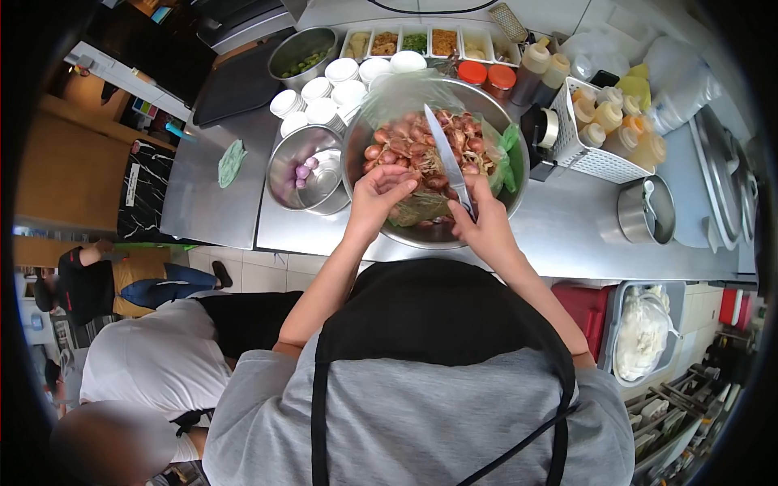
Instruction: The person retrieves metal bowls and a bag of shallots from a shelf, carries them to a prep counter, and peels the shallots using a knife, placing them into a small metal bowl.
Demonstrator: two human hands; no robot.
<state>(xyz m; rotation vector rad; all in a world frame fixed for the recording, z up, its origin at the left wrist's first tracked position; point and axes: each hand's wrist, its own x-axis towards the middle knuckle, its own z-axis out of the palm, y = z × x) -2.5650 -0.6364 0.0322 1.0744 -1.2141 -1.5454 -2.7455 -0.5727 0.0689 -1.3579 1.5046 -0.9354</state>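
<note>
My right hand (484, 217) grips a knife (446, 154) by its handle, the blade pointing up and away over the large metal bowl (353, 154). That bowl holds a clear plastic bag with many red shallots (409, 142) in their skins. My left hand (379, 198) is over the bowl's near-left part, fingers bent together at the shallots; what they pinch is too small to make out. To the left, a smaller metal bowl (279, 174) contains several peeled purple shallots (305, 168). A green plastic bag end (509, 150) hangs at the large bowl's right side.
White cups (342, 70) stand behind the bowls, near a pot of green pieces (304, 61). On the right are a white basket (600, 146) of sauce bottles and a metal pot (646, 211) with a spoon. Another person in a white shirt (154, 356) is at lower left.
</note>
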